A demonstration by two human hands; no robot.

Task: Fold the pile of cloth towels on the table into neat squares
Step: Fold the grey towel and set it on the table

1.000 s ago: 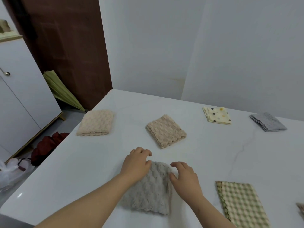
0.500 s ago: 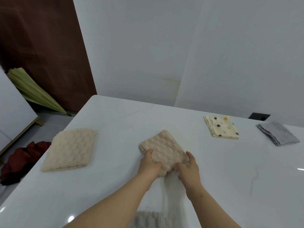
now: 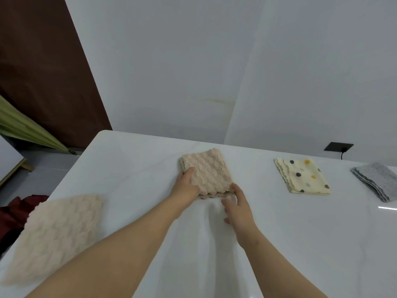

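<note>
Mid-table on the white glossy tabletop (image 3: 133,160) sits the folded tan fluffy square towel (image 3: 209,171). Left hand (image 3: 185,187) grips its left edge, thumb on top. Right hand (image 3: 238,209) touches the near right corner, fingers partly bent; can't tell if it has hold.

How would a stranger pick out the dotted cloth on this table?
Find the glossy white table and look toward its far edge, near the black wall socket. There, between the fluffy tan folded towel and the folded grey cloth, lies a pale yellow folded cloth. It alone has grey and yellow dots.
</note>
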